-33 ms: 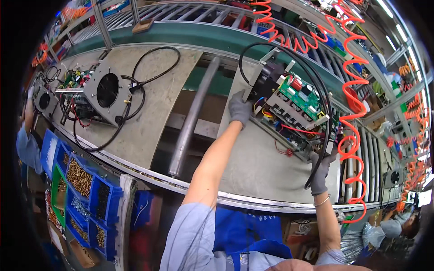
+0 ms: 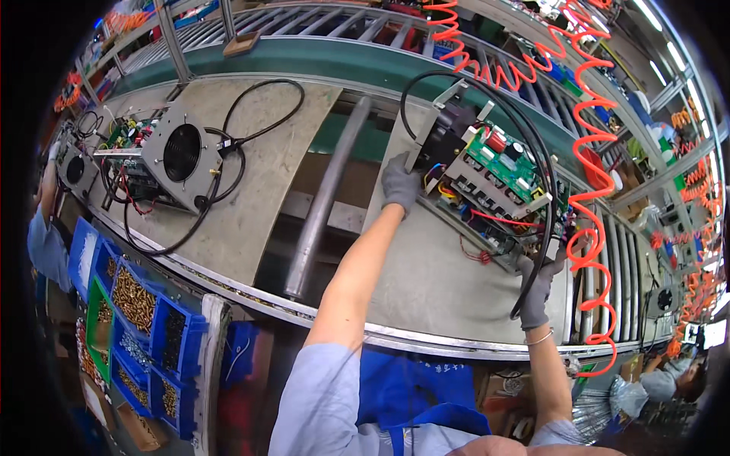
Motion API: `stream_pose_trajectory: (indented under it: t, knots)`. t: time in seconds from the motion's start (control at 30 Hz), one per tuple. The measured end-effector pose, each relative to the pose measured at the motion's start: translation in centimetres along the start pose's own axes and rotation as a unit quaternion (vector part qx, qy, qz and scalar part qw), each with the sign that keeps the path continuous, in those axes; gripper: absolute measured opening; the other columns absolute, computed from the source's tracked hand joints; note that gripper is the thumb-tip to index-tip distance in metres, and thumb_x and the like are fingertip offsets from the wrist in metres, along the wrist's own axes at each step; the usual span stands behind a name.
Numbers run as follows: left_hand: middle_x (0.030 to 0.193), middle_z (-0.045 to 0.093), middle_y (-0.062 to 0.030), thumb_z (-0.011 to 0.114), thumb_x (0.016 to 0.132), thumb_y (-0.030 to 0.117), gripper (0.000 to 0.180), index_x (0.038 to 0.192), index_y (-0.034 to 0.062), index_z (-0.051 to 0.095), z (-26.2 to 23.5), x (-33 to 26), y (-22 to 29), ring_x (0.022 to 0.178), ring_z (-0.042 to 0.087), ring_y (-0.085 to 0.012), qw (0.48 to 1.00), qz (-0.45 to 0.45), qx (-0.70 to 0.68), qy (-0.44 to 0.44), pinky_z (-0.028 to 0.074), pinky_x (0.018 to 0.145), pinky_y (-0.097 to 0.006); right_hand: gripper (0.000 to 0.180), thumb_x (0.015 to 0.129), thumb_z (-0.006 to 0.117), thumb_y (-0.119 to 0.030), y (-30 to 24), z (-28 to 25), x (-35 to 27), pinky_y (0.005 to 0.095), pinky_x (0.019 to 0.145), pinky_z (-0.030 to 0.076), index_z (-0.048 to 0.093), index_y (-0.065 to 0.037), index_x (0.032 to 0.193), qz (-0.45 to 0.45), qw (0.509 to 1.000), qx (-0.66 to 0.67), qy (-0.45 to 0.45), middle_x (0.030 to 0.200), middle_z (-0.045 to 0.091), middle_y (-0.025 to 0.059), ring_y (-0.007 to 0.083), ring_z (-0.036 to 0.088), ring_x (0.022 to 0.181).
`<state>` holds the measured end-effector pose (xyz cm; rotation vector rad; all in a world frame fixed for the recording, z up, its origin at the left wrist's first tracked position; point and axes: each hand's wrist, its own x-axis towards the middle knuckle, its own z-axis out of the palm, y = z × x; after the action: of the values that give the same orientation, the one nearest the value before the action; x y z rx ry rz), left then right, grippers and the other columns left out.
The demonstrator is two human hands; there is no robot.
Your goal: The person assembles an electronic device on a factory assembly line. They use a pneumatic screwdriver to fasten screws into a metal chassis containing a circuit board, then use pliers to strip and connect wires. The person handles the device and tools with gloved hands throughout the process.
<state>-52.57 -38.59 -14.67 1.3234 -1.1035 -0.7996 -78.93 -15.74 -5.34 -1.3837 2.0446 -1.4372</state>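
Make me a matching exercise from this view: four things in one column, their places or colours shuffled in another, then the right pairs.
Things:
1. Left gloved hand
2. Coiled hose
3. Right gloved hand
4. Circuit board on the electronics unit between the hands

Places or colours:
A. Green
B. At the unit's right end
C. Orange-red
D. At the unit's left end plate

Pairs: 1-D, 2-C, 3-B, 4-A

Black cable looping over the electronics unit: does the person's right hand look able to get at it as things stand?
Probably yes: the black cable droops right by the right hand, with nothing visible between them. That hand is against the electronics unit, though, so may need to leave it first.
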Motion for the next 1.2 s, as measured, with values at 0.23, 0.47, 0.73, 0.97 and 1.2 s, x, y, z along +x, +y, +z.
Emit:
stream_pose_trajectory:
  t: [0.23, 0.47, 0.73, 0.97, 1.2]
  knots:
    - [0.092, 0.071, -0.0201, 0.065, 0.076, 0.013, 0.034, 0.108, 0.0023, 0.069, -7.2, 3.6, -0.7, 0.081, 0.069, -0.0334, 0.995, 0.016, 0.080, 0.053, 0.053, 0.077, -0.039, 0.086, 0.085, 0.066, -0.008, -2.1, 5.1, -2.8, 0.0348, 0.097, 0.043, 0.012, -0.002, 0.152, -0.069, 0.997, -0.028, -0.026, 0.131, 0.052, 0.0174, 0.0255, 0.054, 0.112]
    - [0.088, 0.073, -0.0167, 0.068, 0.078, 0.012, 0.024, 0.099, 0.0015, 0.072, -13.4, 5.3, -0.8, 0.081, 0.070, -0.0257, 0.991, 0.023, 0.081, 0.102, 0.052, 0.073, -0.035, 0.048, 0.093, 0.063, -0.025, -3.4, 8.2, -3.4, 0.0381, 0.087, 0.048, 0.047, 0.000, 0.131, -0.172, 0.983, -0.054, -0.018, 0.117, 0.062, 0.0169, 0.0282, 0.062, 0.101]
    - [0.090, 0.072, -0.0137, 0.067, 0.081, 0.009, 0.023, 0.102, -0.0011, 0.067, -16.4, -4.9, 1.6, 0.075, 0.065, -0.0208, 0.984, 0.051, 0.094, 0.143, 0.050, 0.072, -0.035, 0.039, 0.086, 0.067, -0.022, -1.7, 6.3, -1.7, 0.0454, 0.080, 0.048, 0.055, -0.002, 0.117, -0.143, 0.988, -0.052, -0.001, 0.100, 0.064, 0.0205, 0.0391, 0.062, 0.094]
    - [0.096, 0.072, -0.0168, 0.068, 0.084, 0.012, 0.032, 0.109, -0.0059, 0.063, -22.1, -13.4, 1.6, 0.086, 0.068, -0.0235, 0.969, 0.000, 0.173, 0.178, 0.050, 0.078, -0.037, 0.038, 0.080, 0.070, -0.030, -2.9, 3.2, -5.8, 0.0491, 0.073, 0.048, 0.062, -0.010, 0.111, -0.095, 0.988, -0.106, -0.055, 0.091, 0.064, 0.0186, 0.0381, 0.062, 0.086]
    - [0.108, 0.070, -0.0177, 0.066, 0.085, 0.008, 0.033, 0.114, -0.0061, 0.062, -23.5, -16.3, 2.6, 0.099, 0.066, -0.0271, 0.982, 0.030, 0.137, 0.128, 0.048, 0.086, -0.037, 0.053, 0.084, 0.066, -0.036, -7.7, -3.3, -12.0, 0.0476, 0.081, 0.048, 0.052, -0.003, 0.123, -0.086, 0.988, -0.096, -0.084, 0.105, 0.060, 0.0220, 0.0378, 0.060, 0.097]
